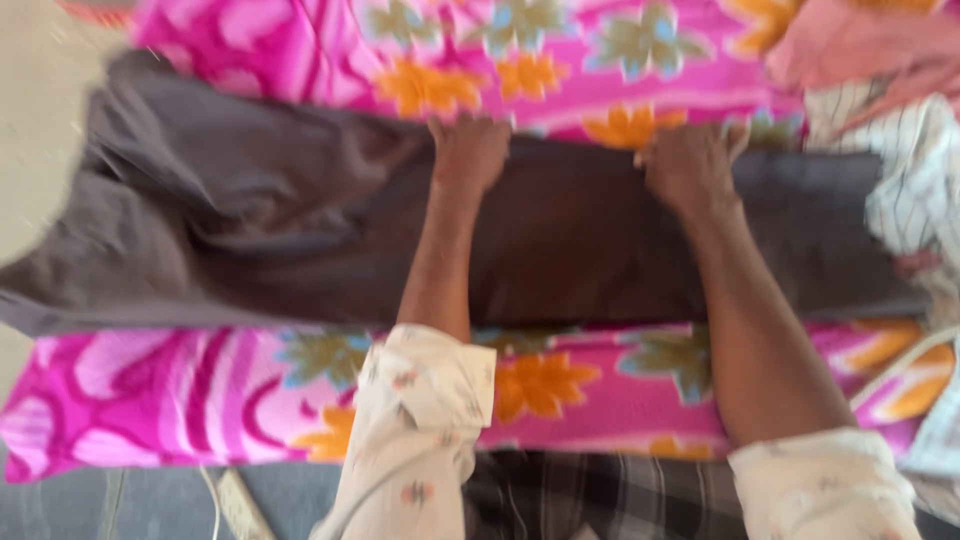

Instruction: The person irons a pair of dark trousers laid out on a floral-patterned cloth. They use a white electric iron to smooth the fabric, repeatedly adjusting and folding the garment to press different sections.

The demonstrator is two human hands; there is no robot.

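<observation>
two sleeves (420, 420), two hands (468, 150) flat on one grey cloth (250, 230).

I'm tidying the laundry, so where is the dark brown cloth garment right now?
In the head view, the dark brown cloth garment lies spread across the pink flowered blanket, with the left hand and right hand at its far edge.
</observation>
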